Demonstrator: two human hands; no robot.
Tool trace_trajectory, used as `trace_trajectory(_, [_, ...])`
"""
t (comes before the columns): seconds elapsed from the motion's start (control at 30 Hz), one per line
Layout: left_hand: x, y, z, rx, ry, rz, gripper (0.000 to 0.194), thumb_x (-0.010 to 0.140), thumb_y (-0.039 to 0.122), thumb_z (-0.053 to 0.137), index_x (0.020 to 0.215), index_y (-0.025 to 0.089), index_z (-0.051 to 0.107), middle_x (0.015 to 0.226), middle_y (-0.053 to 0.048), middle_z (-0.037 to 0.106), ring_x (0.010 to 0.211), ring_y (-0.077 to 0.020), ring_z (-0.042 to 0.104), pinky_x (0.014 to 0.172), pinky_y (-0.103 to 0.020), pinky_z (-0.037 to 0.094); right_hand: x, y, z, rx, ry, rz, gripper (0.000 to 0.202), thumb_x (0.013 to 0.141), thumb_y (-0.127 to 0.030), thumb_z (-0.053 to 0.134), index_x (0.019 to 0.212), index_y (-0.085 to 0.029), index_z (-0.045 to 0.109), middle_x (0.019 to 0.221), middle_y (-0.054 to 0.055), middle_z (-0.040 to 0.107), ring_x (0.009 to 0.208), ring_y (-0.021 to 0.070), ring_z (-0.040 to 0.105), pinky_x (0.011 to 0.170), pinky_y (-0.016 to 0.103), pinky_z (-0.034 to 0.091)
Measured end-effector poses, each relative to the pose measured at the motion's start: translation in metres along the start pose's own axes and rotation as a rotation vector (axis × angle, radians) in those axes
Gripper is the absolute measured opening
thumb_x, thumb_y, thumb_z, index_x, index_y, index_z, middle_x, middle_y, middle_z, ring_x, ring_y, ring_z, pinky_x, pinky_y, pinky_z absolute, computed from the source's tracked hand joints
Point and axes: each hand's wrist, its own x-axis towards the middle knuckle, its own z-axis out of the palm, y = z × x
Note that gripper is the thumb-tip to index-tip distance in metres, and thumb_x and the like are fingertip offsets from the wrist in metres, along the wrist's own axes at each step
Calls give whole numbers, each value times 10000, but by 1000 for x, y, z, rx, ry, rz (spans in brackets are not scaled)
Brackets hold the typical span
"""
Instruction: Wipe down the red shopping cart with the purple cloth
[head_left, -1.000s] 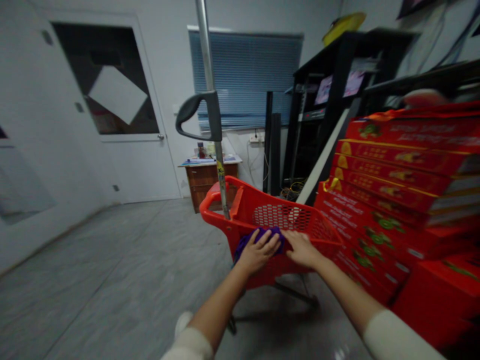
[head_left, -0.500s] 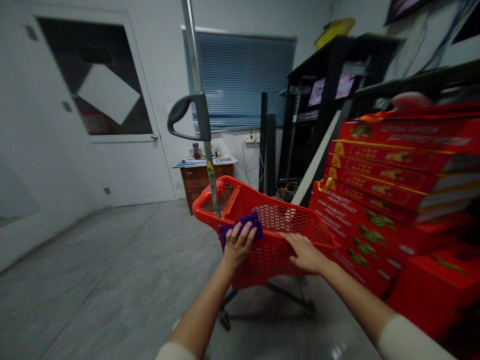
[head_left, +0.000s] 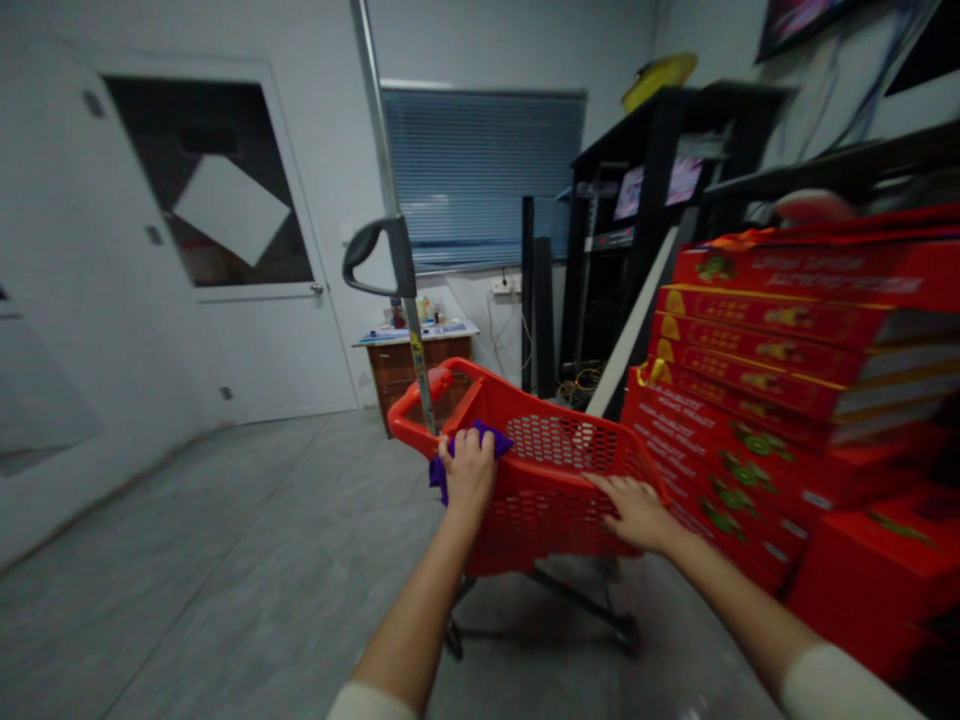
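Note:
A small red plastic shopping cart (head_left: 540,520) on a dark wheeled frame stands in front of me. My left hand (head_left: 470,468) is closed over a purple cloth (head_left: 441,478) and presses it on the cart's near rim, close to the handle end. Part of the cloth hangs down outside the rim. Farther right along the same rim rests my right hand (head_left: 634,508), its fingers stretched out over the edge and holding nothing. A metal pole (head_left: 377,130) with a grey loop grip (head_left: 405,258) rises at the cart's handle end.
Red printed boxes (head_left: 750,400) are stacked close on the right, near the cart's front. Behind the cart are a small wooden cabinet (head_left: 375,370) and a black rack (head_left: 660,130). A white door (head_left: 270,350) stands at the left beyond the grey floor (head_left: 247,560).
My left hand has shifted slightly up and left with the cloth along the rim. My right hand has slid a little to the right along the rim.

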Motion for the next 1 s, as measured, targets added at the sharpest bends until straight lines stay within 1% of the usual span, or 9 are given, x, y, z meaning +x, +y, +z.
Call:
trace_trajectory(0.17, [-14, 42, 24, -127, -60, 122, 241, 900, 193, 497, 1084, 235, 646, 1025, -85, 623, 992, -226, 553, 1047, -492, 328, -4, -7, 6, 60, 16, 43, 573, 900, -313, 359, 1471, -284, 381, 1321, 88, 572, 1188, 295, 505, 994, 481, 358])
trace_trajectory(0.27, [-13, 45, 26, -235, -122, 257, 275, 875, 244, 564, 1132, 309, 638, 1043, -45, 631, 986, -206, 558, 1055, -466, 339, -4, -3, 9, 67, 56, 81, 525, 961, -351, 239, 1426, -235, 454, 1300, 111, 598, 1180, 284, 531, 986, 457, 383])
trace_trajectory(0.4, [-11, 36, 25, -252, -93, 103, 296, 850, 230, 587, 1133, 298, 640, 1170, -53, 621, 1140, -230, 527, 1118, -522, 258, -6, 9, 13, 95, 93, 85, 509, 980, -341, 197, 1305, -212, 566, 1253, 97, 645, 1129, 237, 588, 981, 396, 403])
trace_trajectory(0.5, [-25, 56, 38, -257, -61, 33, 341, 841, 223, 593, 1177, 269, 629, 1241, -82, 601, 1220, -249, 488, 1140, -537, 230, -8, 7, 16, 82, 102, 126, 491, 980, -348, 215, 1270, -218, 589, 1254, 79, 652, 1119, 233, 598, 961, 385, 412])
trace_trajectory(0.63, [-49, 81, 66, -300, 48, 283, 488, 839, 333, 628, 1320, 306, 545, 1434, -79, 480, 1357, -315, 348, 1133, -586, 215, -8, 0, 19, 85, 155, 172, 466, 975, -344, 245, 1272, -245, 589, 1254, 67, 653, 1131, 244, 583, 954, 405, 404])
trace_trajectory(0.7, [-56, 68, 78, -300, 140, 478, 488, 855, 320, 619, 1335, 336, 530, 1469, -42, 453, 1400, -306, 285, 1146, -561, 210, -8, 2, 22, 101, 177, 166, 456, 974, -341, 250, 1263, -258, 593, 1237, 64, 660, 1129, 238, 576, 949, 405, 400])
trace_trajectory(0.8, [-65, 24, 91, -305, 237, 646, 378, 872, 227, 591, 1233, 339, 598, 1420, -7, 508, 1414, -265, 274, 1161, -527, 216, -9, 7, 28, 105, 206, 162, 437, 969, -350, 265, 1190, -256, 630, 1187, 68, 678, 1103, 237, 575, 923, 402, 399])
trace_trajectory(0.9, [-82, -14, 105, -325, 309, 537, 311, 869, 171, 579, 1136, 319, 639, 1346, -25, 566, 1401, -249, 298, 1146, -535, 256, -9, 7, 35, 133, 252, 166, 420, 964, -358, 276, 1118, -260, 655, 1161, 63, 685, 1096, 244, 564, 897, 413, 391])
trace_trajectory(1.0, [-110, -20, 123, -342, 355, 402, 287, 864, 146, 575, 1089, 304, 656, 1277, -43, 602, 1364, -230, 344, 1123, -488, 316, -9, 1, 41, 176, 305, 160, 414, 960, -365, 280, 1057, -268, 670, 1130, 53, 694, 1089, 253, 553, 876, 421, 375])
